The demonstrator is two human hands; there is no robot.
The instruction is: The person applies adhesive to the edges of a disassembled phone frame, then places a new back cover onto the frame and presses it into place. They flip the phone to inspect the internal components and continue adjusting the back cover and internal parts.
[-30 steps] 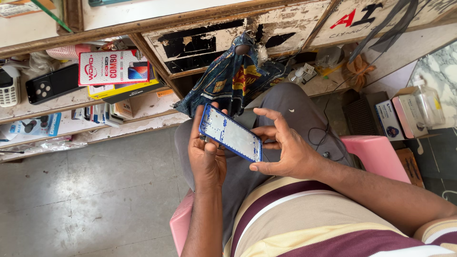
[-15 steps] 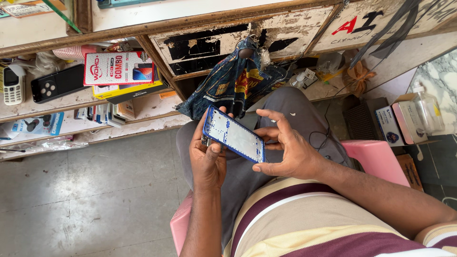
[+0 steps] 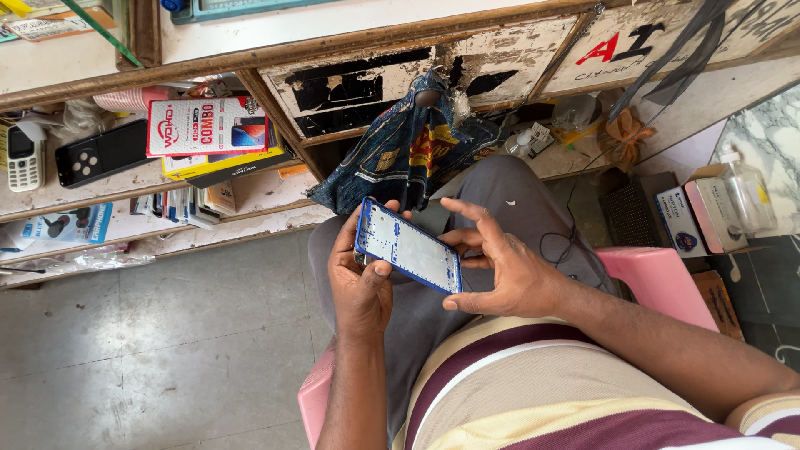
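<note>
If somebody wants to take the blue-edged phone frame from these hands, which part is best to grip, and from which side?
Best is probably the far short end of the phone frame, coming from the shelf side. The left hand wraps one long edge, thumb on the pale face, and the right hand covers the near corner. The far end looks free, and the flat, thin shape suits a pinch across its blue edges.

You have two hands in view: your left hand (image 3: 360, 279) and your right hand (image 3: 506, 271), with one blue phone frame (image 3: 407, 246) between them. At the upper left of the frame you see one black phone (image 3: 102, 152), one white keypad phone (image 3: 24, 158) and one red-and-white box (image 3: 207, 125). One pink chair (image 3: 658, 279) sits under you, and one blue patterned cloth (image 3: 410, 150) hangs at centre top.
</note>
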